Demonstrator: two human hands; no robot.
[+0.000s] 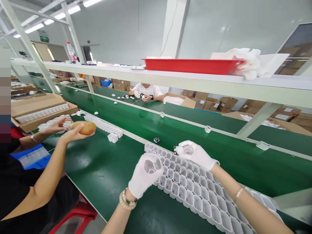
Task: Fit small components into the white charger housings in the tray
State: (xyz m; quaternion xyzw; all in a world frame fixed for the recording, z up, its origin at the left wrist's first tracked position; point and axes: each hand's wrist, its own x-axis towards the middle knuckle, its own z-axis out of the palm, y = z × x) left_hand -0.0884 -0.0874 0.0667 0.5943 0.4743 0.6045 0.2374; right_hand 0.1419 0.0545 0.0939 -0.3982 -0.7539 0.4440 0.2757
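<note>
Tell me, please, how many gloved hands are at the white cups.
2: the left hand at the left end of the cups, the right hand by their far edge.

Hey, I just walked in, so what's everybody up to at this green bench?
The white-gloved left hand holds an open white plastic cup, while the white-gloved right hand holds a small white part with a dark end near the far edge of long rows of white plastic cups. To the left, a person has a rounded amber object in one bare hand and a small pale piece in the other. Farther off, a person in a white top handles something too small to tell.
</note>
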